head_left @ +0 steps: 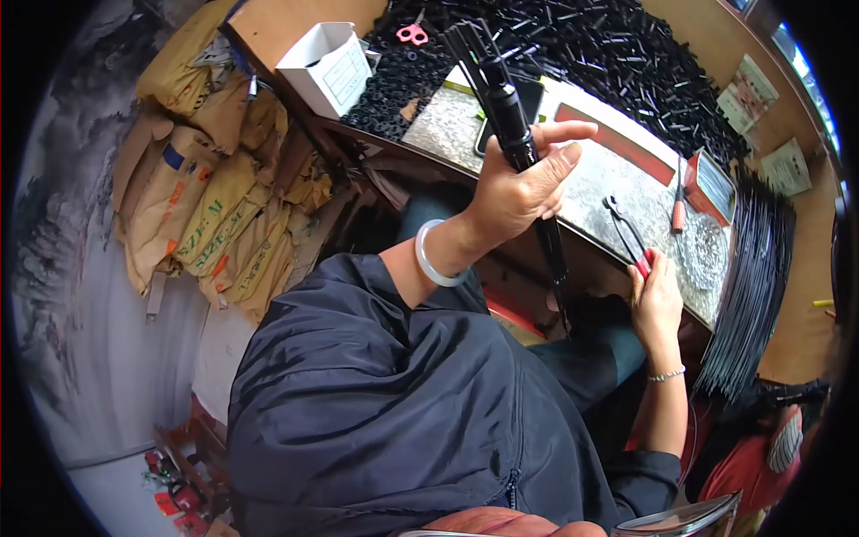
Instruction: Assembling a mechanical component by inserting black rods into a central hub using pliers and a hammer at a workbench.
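Note:
My left hand [523,183] is closed around a black folded frame of slim rods and tubes [510,107], held up at a slant over the table's front edge. Its upper end has several parallel rods, and a thin lower end passes below my hand. The index finger points out to the right, while the others wrap the shaft. At the right of the table front, my right hand [658,300] grips a pair of pliers [629,240] by their red handles. The dark jaws point up and left, apart from the black frame.
Small black tubular pieces [617,54] heap across the table's back. Pink scissors [413,34] and a white box [329,72] lie at the left. An orange-handled screwdriver [678,210], a red box [710,188] and long thin black rods [756,277] are on the right. Sacks [210,197] pile beside the table.

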Available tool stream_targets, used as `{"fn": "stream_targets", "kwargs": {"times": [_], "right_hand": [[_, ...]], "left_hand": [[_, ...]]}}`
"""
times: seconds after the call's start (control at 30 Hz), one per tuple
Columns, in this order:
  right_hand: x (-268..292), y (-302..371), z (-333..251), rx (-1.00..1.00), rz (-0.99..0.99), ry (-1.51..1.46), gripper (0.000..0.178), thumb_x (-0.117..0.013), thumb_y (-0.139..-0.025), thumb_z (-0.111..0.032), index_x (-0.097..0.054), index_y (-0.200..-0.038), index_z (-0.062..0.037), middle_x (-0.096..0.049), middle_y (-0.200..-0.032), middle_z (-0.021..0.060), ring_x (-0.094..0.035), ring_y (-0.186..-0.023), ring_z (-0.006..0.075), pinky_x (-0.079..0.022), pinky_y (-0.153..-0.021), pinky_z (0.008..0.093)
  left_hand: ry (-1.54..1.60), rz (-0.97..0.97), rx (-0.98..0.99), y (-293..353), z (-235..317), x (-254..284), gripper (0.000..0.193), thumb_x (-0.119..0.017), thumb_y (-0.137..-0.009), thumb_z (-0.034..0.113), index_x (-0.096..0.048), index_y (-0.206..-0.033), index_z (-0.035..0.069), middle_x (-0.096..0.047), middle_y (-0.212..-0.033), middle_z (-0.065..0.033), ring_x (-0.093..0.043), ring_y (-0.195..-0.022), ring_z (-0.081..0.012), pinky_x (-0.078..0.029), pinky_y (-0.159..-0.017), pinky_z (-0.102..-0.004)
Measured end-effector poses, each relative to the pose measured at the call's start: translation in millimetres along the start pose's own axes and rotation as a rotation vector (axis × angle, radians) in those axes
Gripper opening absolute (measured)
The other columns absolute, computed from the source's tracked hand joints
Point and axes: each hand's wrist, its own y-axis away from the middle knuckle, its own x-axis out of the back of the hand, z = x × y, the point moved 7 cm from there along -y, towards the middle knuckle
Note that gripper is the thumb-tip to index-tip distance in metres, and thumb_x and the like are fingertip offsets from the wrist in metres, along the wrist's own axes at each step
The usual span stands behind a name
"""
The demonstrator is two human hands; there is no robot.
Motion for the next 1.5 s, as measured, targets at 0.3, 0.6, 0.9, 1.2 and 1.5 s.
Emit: {"fn": "stream_targets", "kwargs": {"times": [0.3,0.6,0.9,1.2,1.5], "right_hand": [[5,42,-108,0.385,0.06,-0.447,0.036,-0.068,-0.076,-0.007,-0.058,-0.11,-0.0004,-0.06,-0.106,0.0171,-0.054,-0.102,0.036,-0.043,-0.09,0.0411],[49,76,-66,0.124,0.7,-1.693,0.063,-0.052,-0.084,-0.064,-0.053,-0.112,-0.0073,-0.059,-0.105,0.0105,-0.055,-0.097,0.0208,-0.041,-0.093,0.0443],[-88,64,-72,-0.365,0.207,-1.444,0.014,-0.065,-0.087,-0.004,-0.056,-0.075,-0.0042,-0.06,-0.072,0.0009,-0.053,-0.065,0.0068,-0.044,-0.06,0.0229],[-17,9,-88,0.002,0.069,-1.676,0.047,-0.07,-0.086,-0.023,-0.049,-0.122,-0.0005,-0.06,-0.112,0.0097,-0.057,-0.105,0.0157,-0.045,-0.09,0.0294],[68,-8,-76,0.239,0.026,-1.822,0.039,-0.063,-0.088,-0.038,-0.047,-0.102,-0.0057,-0.052,-0.094,0.0103,-0.046,-0.09,0.0226,-0.04,-0.081,0.0382]], "left_hand": [[-0.201,0.122,-0.093,17,5,16,0.028,-0.051,-0.097,0.012,-0.055,-0.12,-0.003,-0.049,-0.067,0.0045,-0.038,-0.044,-0.0012,-0.035,-0.041,-0.0182],[0.807,0.08,0.543,90,-97,-28,0.05,-0.047,-0.09,0.056,-0.06,-0.094,0.007,-0.062,-0.103,-0.0104,-0.062,-0.096,-0.0257,-0.05,-0.088,-0.0406],[-0.453,-0.513,-0.023,39,-21,-64,0.036,-0.066,-0.088,0.016,-0.058,-0.119,0.001,-0.058,-0.099,-0.0073,-0.056,-0.086,-0.0107,-0.046,-0.077,-0.0248],[-0.167,-0.466,0.119,7,-5,-64,0.017,-0.061,-0.089,0.001,-0.064,-0.105,-0.003,-0.066,-0.099,-0.0082,-0.061,-0.093,-0.012,-0.05,-0.08,-0.0252],[-0.832,-0.322,0.109,13,-26,42,0.029,-0.072,-0.081,0.031,-0.07,-0.095,0.006,-0.068,-0.089,-0.0127,-0.066,-0.087,-0.0215,-0.05,-0.076,-0.0327]]}}
